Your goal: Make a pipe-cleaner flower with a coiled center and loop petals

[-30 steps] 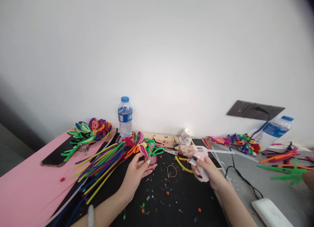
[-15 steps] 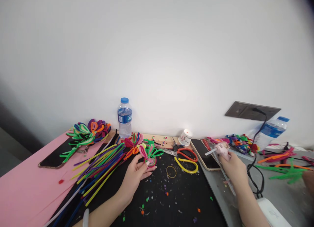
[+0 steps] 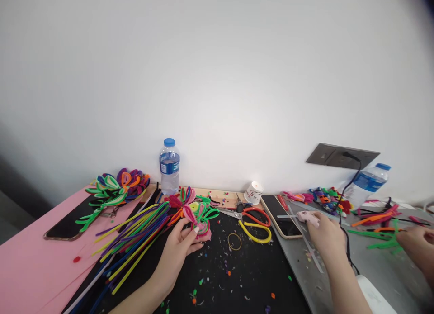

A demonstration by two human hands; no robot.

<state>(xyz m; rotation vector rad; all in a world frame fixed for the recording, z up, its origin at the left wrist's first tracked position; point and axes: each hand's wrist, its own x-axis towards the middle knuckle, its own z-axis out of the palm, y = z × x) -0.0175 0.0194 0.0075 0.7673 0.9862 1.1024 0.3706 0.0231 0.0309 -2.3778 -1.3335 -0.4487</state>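
Black mat (scraps scattered about), white wall behind.

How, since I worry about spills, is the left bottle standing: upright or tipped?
Upright: the bottle's body rises straight, with its blue cap on top.

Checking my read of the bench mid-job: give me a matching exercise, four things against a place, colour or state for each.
Things:
1. Glue gun
2. Pink-and-green pipe-cleaner ornament
3. Scissors
4. Paper cup

Descriptions:
A. One red handle loop, one yellow
B. White with printing, near the wall
C. Held in the left hand
D. Pale pink, at the right hand

Pairs: 1-D, 2-C, 3-A, 4-B
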